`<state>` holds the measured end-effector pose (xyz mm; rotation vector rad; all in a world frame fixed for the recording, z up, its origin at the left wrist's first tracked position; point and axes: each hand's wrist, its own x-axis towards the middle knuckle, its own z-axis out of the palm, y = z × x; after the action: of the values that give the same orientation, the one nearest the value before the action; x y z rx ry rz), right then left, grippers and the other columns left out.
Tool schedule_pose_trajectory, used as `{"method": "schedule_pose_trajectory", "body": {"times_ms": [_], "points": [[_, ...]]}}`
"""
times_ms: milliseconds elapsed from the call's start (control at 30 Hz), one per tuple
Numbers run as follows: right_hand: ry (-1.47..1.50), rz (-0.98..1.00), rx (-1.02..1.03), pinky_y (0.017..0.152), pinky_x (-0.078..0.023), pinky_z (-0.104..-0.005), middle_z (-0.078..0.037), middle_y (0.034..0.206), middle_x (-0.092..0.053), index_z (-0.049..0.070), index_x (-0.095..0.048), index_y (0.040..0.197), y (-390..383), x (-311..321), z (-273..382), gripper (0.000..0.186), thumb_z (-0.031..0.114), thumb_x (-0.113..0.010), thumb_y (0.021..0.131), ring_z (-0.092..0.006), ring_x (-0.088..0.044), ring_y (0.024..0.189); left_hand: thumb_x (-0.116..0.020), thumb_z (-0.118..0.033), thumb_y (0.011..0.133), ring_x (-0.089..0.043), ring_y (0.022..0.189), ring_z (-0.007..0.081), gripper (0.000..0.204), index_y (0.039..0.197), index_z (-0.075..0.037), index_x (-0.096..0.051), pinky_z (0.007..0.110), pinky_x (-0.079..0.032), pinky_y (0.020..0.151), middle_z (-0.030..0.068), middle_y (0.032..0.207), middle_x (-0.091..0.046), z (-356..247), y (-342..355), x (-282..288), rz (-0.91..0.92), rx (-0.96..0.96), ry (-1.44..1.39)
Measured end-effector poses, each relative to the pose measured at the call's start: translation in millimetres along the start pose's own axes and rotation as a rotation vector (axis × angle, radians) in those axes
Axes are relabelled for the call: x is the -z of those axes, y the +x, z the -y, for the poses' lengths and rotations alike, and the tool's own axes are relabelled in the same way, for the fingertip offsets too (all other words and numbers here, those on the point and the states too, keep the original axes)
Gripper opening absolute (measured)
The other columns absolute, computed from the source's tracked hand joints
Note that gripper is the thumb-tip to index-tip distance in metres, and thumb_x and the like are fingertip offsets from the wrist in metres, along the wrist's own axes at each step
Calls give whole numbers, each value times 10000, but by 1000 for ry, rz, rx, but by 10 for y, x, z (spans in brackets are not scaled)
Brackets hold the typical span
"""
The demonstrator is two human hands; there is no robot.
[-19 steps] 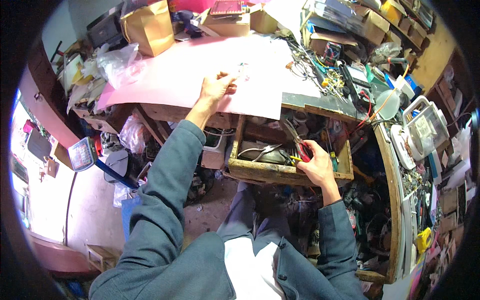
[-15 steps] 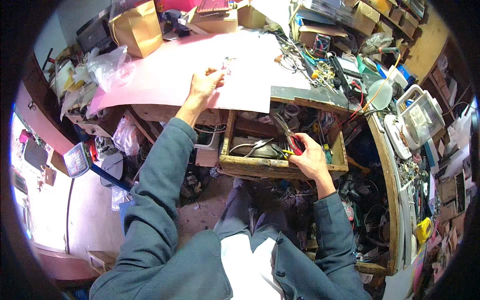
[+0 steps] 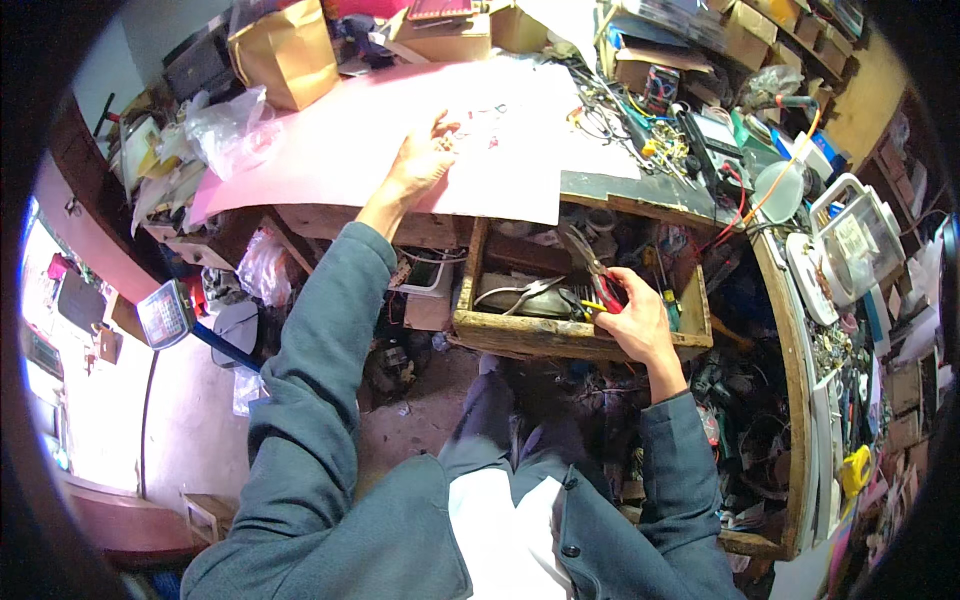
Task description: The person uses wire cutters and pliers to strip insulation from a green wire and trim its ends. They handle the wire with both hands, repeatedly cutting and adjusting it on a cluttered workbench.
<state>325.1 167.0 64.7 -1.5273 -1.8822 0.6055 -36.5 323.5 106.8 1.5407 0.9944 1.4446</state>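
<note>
Head view (only view). Right hand point(image 3: 640, 320): closed around the red-handled pliers point(image 3: 604, 285), with their metal nose pointing up and away from the fingers, above the open drawer point(image 3: 520, 330). Left hand point(image 3: 422, 164): held over the pink sheet point(image 3: 330, 140) on the desk point(image 3: 665, 190), fingers bent and partly spread. Glare washes out the left fingertips; whether they hold a part cannot be told.

Possible faults and causes:
1. Dropped pliers. Cause: a loosened right grip; the drawer lies directly below that hand.
2. Snagged nose or handles. Cause: lowering or swinging the pliers among the loose tools around the right hand.
3. Scattered small parts point(image 3: 492, 141). Cause: a careless sweep of the left hand, since these lie just to its right, unconfined on the flat sheet.

Containers:
- Drawer, below the right hand: a metal hand tool point(image 3: 532, 292) lies to that hand's left; a green-and-yellow tool point(image 3: 671, 302) stands toward its right wall.
- Clear plastic bag point(image 3: 232, 132), to the left of the left hand: crumpled, resting near the sheet's edge.
- Brown paper bag point(image 3: 287, 58), beyond the left hand and to its left: upright.
- Clear plastic box point(image 3: 850, 245), well to the right of the right hand: a pale, label-like patch shows through it.
</note>
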Motion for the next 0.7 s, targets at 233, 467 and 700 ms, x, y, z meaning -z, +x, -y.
{"method": "schedule_pose_trajectory", "body": {"times_ms": [233,467,700], "points": [[-33,-13,23,945,-508,-396,-187,1156,-679,40,-613,1248,2,-10,8,612,170,-736,663,-346,-662,1075,-484,205,766,-575,1185,235,824,1544,29,-281,306,-520,934,203,1380,-525,-20,-18,9,37,32,-73],[-17,-23,36,934,-508,-382,-182,1133,-686,27,-610,1239,43,-36,-20,601,158,-735,666,-332,-667,1060,-422,210,755,-567,1216,238,821,1545,59,-254,320,-505,1012,219,1422,-494,-186,-55,-42,0,45,21],[-25,-5,7,955,-503,-374,-181,1168,-686,24,-608,1259,-5,12,20,613,154,-734,674,-321,-669,1082,-463,191,734,-566,1228,233,815,1523,75,-291,319,-510,1005,203,1396,-522,-119,-42,-38,36,50,-47]]}}
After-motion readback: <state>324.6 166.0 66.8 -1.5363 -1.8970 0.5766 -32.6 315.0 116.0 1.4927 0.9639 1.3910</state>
